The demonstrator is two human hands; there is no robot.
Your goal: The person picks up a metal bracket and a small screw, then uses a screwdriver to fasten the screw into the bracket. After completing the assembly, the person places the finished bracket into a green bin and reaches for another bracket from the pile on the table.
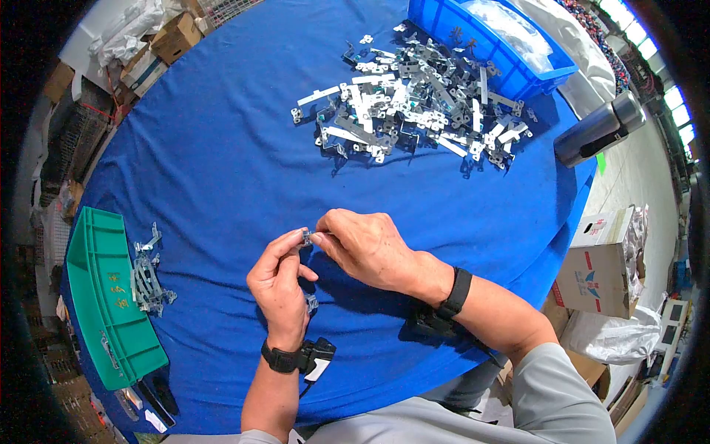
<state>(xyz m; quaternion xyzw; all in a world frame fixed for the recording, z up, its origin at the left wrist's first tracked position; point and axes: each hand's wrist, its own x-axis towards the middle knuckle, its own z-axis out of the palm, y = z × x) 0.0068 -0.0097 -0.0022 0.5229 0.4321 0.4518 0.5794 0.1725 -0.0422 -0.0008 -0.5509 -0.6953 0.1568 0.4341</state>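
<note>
My left hand (279, 285) and my right hand (362, 244) meet over the blue tablecloth (222, 163), both pinching one small metal part (306, 237) between their fingertips. A second bit of metal (313, 302) shows under my left palm. Both wrists wear black bands. A large pile of loose metal brackets (414, 100) lies at the far side of the table, well beyond both hands.
A blue bin (488, 37) holding clear bags stands behind the pile. An upturned green lid (107, 303) sits at the left edge with several assembled brackets (148, 277) beside it. A dark steel flask (599, 127) lies at the right edge. Cardboard boxes stand around the table.
</note>
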